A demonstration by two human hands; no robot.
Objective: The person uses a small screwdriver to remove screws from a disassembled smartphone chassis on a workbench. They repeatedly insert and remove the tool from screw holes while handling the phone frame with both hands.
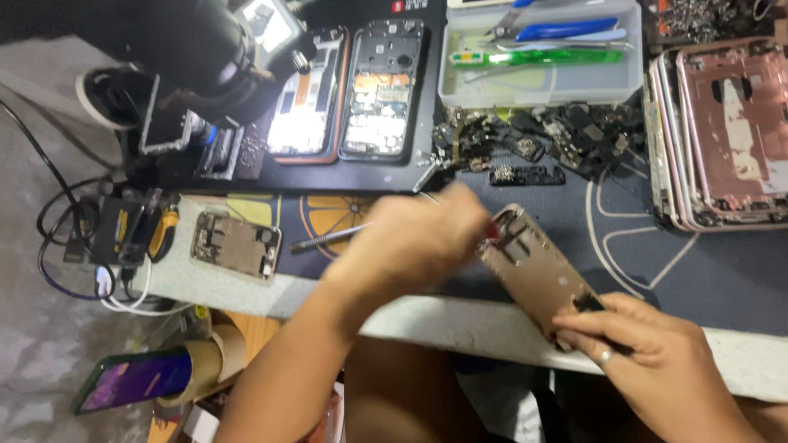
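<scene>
The left hand is blurry, so it is hard to see its fingers; they look curled around a thin metal tool, but how tight the hold is I cannot tell. The tool sticks out to the left of the hand, and its working end is hidden behind the hand. The right hand is at the near edge of the table, and its fingers are closed on the lower end of one gold phone frame. That end is covered by the fingers. The frame is held up over the near edge of the dark mat, and its long side runs slanted, from the upper left by the left hand down to the lower right by the right hand. One bare phone board lies near the left end of the table. Two opened phones lie side by side at the far edge, partly hidden by a black microscope that is cut off at the top. One clear tray of tools sits at the far edge too. A stack of pink phone frames sits at the right edge, cut off, and I cannot count them. A pile of small black parts is too jumbled to count.
</scene>
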